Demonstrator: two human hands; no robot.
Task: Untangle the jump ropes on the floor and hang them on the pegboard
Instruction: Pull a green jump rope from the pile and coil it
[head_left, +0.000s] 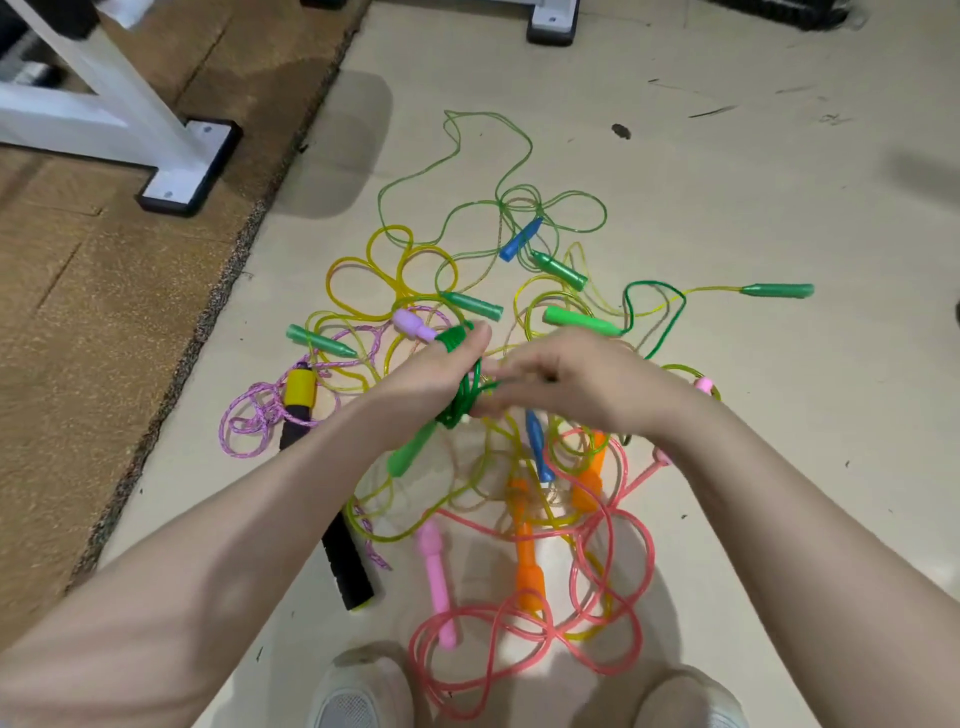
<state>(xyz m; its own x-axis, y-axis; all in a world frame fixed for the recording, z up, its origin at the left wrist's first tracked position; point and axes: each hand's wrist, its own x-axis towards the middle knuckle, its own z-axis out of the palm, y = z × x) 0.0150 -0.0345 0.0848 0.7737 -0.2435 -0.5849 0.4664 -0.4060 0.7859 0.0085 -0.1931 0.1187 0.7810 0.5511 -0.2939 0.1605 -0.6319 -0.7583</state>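
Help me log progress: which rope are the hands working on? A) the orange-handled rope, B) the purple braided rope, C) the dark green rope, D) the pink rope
C: the left hand and right hand both grip a bundle of dark green rope above the pile, its green handle hanging below.

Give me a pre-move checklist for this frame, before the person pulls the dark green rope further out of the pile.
1. Left hand grips the coiled dark green rope: ok.
2. Right hand on the same coil: cannot tell, fingers blurred.
3. Green rope free of the pile: not ok, a strand runs on among the yellow loops.
4. A green handle hangs below the coil: ok.
5. Pink rope clear of the shoes: not ok, it lies right by them.
6. Pegboard in sight: not ok.
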